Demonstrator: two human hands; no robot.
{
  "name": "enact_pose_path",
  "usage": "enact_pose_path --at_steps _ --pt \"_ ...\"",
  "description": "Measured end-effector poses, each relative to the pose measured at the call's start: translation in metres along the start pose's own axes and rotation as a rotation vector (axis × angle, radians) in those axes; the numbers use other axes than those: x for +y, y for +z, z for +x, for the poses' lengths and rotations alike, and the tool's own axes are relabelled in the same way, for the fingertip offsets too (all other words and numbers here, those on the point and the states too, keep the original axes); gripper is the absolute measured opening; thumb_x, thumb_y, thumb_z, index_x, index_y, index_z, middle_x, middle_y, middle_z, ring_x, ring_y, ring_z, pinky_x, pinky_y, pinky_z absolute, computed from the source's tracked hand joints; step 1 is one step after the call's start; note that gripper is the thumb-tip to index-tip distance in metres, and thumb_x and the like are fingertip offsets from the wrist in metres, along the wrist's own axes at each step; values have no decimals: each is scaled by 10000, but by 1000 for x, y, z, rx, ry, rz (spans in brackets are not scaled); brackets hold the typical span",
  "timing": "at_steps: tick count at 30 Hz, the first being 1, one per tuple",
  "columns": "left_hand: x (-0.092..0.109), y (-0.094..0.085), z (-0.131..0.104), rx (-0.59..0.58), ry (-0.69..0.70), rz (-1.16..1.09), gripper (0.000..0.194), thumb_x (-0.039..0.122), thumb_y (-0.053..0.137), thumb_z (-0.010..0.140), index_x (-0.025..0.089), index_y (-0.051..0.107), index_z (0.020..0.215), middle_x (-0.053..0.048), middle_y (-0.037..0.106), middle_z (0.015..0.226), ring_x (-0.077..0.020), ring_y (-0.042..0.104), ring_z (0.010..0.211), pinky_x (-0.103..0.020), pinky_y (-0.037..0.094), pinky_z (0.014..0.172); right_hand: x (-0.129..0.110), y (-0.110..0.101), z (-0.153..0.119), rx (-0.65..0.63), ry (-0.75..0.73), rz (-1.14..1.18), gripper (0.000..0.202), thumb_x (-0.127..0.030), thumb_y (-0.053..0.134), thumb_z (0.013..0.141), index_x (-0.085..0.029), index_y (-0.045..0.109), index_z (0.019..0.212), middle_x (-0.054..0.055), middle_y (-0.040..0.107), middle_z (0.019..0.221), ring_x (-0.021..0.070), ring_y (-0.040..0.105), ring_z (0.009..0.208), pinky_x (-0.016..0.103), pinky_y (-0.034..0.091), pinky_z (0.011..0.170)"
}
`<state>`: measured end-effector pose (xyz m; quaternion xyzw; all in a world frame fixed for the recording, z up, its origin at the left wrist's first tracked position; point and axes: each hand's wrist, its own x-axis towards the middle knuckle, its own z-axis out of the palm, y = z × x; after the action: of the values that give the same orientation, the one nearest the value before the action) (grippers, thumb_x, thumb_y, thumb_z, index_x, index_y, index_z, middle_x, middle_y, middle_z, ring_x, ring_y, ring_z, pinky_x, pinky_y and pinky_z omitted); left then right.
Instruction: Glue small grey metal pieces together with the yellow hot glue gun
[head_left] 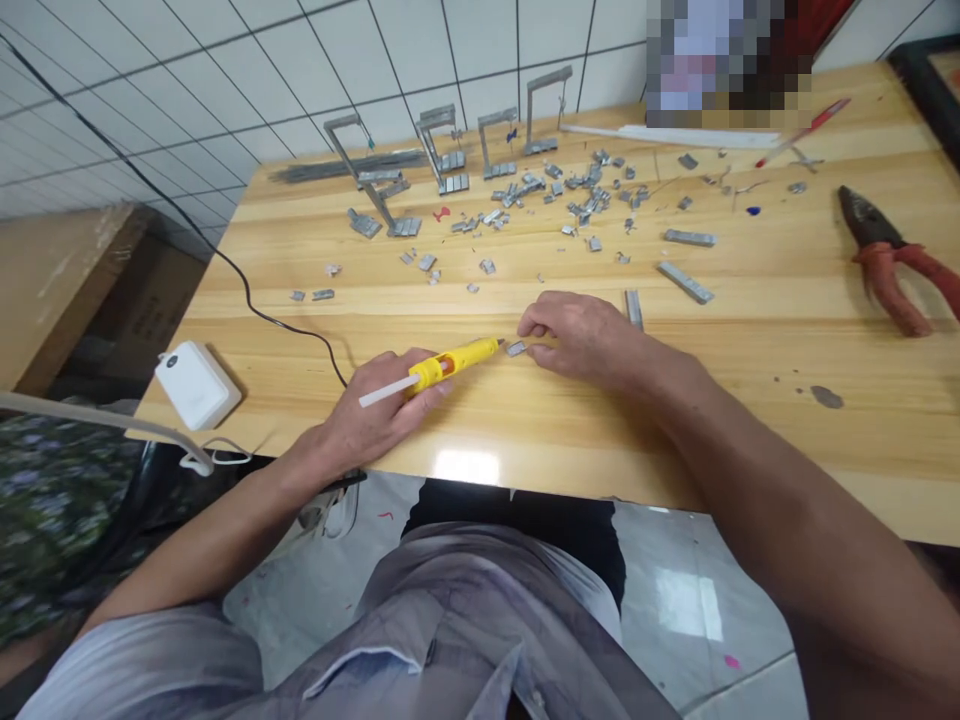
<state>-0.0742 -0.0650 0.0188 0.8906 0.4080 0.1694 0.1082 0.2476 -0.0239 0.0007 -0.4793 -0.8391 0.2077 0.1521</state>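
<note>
My left hand (390, 405) is wrapped round a yellow hot glue gun (469, 355). A white glue stick (388, 391) sticks out of the gun's back end, and its nozzle points right. Just beyond the nozzle tip is a small grey metal piece (516, 348), pinched at its right side by the fingers of my right hand (581, 335). Whether nozzle and piece touch, I cannot tell. Right of my right hand lies a short grey strip (634, 309), partly beside the wrist.
Several small grey stands (491, 145) line the back by the tiled wall. Grey scraps (589, 200) lie scattered before them. Red-handled pliers (885, 255) and a red pen (806, 130) are at right. A white box (199, 385) sits left, near a black cable (247, 290).
</note>
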Motion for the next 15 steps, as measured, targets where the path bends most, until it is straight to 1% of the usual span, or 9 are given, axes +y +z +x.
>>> enact_pose_path --at_steps 3,5,9,15 --pt "-1 6 -1 6 47 15 267 423 553 1164 237 746 1173 -64 838 1080 -224 737 815 -353 558 794 0 1 0 12 9 -6 230 -126 651 924 -214 798 1076 100 814 1122 265 722 1039 355 482 841" --pt "0 7 -2 -10 62 25 305 437 520 1183 227 742 1182 -75 845 1091 -227 754 841 -353 562 802 0 2 1 20 -2 -6 216 -134 658 924 -222 797 1064 94 811 1113 260 715 1029 351 479 839" --pt "3 7 1 -81 66 59 382 477 483 1201 199 743 1173 -89 847 1042 -233 764 849 -356 569 818 -1 4 1 17 -15 -19 222 -127 647 933 -227 798 1060 95 811 1114 264 716 1037 353 471 832" --pt "4 10 4 -95 48 62 405 483 470 1202 196 755 1196 -98 856 1066 -231 764 850 -362 563 820 -1 5 1 28 -30 -21 212 -136 658 937 -235 803 1054 86 815 1104 260 713 1018 351 461 808"
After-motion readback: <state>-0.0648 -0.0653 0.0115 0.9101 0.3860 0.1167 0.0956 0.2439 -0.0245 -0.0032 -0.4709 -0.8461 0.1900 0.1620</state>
